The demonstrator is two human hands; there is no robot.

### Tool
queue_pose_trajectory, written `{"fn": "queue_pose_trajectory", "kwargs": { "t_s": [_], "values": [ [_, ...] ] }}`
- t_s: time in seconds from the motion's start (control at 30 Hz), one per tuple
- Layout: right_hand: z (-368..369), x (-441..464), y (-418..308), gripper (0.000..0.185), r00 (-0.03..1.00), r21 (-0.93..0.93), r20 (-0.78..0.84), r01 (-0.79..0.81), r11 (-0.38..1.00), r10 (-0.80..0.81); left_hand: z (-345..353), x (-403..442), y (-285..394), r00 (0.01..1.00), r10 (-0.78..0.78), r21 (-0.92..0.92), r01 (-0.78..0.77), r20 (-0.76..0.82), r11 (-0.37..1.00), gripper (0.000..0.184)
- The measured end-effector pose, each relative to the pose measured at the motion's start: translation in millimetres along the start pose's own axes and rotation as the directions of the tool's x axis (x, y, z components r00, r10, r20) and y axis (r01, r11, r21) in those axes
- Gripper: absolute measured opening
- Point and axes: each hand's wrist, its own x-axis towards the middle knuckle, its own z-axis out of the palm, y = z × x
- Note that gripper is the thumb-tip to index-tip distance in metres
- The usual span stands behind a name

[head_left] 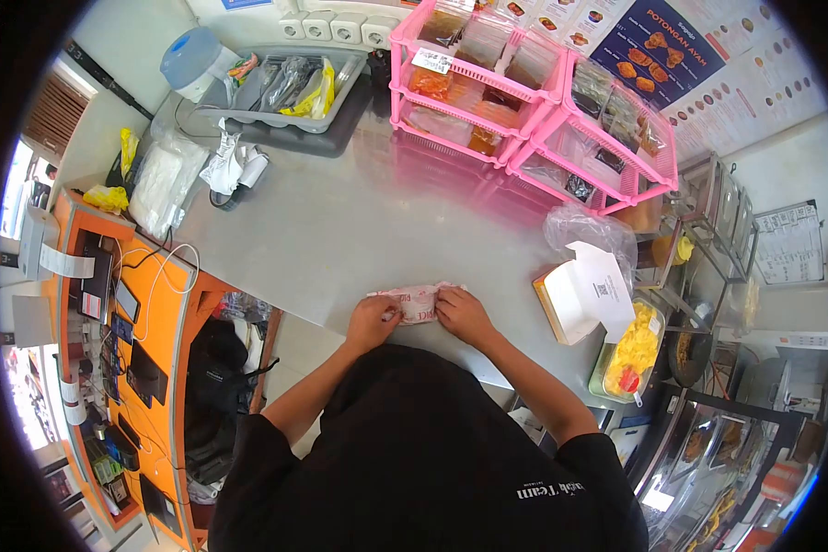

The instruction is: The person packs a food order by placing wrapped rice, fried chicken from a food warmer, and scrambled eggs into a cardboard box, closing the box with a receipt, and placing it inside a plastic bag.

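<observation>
A small packet wrapped in white paper with red print (418, 302) lies on the steel counter near its front edge. At its left end is my left hand (373, 320), fingers closed on the paper. My right hand (463, 314) grips the opposite end, thumb and fingers pressed onto the wrapper. What the paper encloses is hidden. To the right of my hands stands an opened white and orange cardboard box (561, 304) with its lid raised; most of its inside is out of sight.
Pink plastic racks (543, 120) holding sachets stand at the back. Beside the box is a container of yellow pieces (637, 345). A grey tray (281, 101) of packaged cutlery sits back left, near a crumpled receipt (233, 164). An orange desk (156, 368) with phones is left.
</observation>
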Motion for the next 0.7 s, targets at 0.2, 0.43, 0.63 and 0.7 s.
{"fn": "queue_pose_trajectory", "kwargs": {
  "t_s": [0.2,0.43,0.63,0.7],
  "values": [
    [-29.5,1.4,-22.4,0.027,0.998,0.021,0.056,0.007,1.0,-0.008,-28.8,-2.3,18.8,0.967,0.191,0.269,-0.231,0.167,0.935,0.018],
    [-6.4,-8.2,-10.4,0.024,0.998,-0.05,0.045,0.042,0.998,-0.039,-23.8,-1.4,-4.3,0.892,0.285,0.398,-0.417,0.35,0.817,0.022],
    [-16.8,3.0,-11.2,0.015,0.991,0.029,0.089,-0.101,0.994,0.098,-28.0,12.6,0.0,0.937,0.187,0.296,-0.275,0.294,0.915,0.02],
    [-19.5,11.8,-1.0,0.016,0.975,0.075,0.187,-0.132,0.988,0.117,-29.8,22.1,0.4,0.945,0.099,0.268,-0.187,0.311,0.945,0.023]
  ]
}}
